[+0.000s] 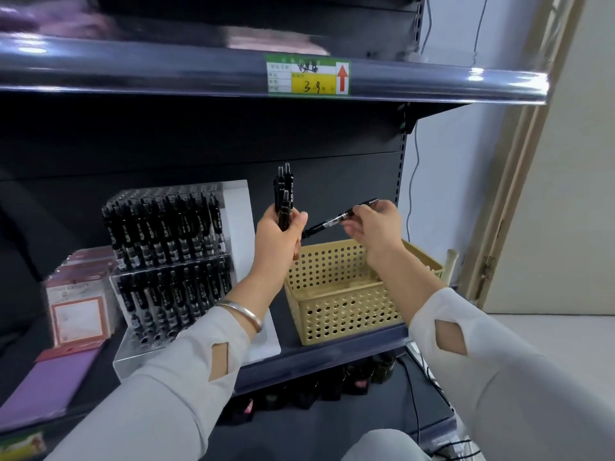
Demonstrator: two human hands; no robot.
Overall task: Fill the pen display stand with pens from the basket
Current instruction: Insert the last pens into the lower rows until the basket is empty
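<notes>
in the head view, a bunch of at least three black click pens point(283, 194) is gripped upright in the left hand point(279, 237). one more black pen point(332, 222) is pinched at a slant by the right hand point(376, 227), its lower end near the left thumb. one yellow perforated plastic basket point(336, 304) is seen just below both hands. left of the left hand, one clear acrylic two-tier display stand point(133, 359) is packed with rows of black pens point(166, 227).
</notes>
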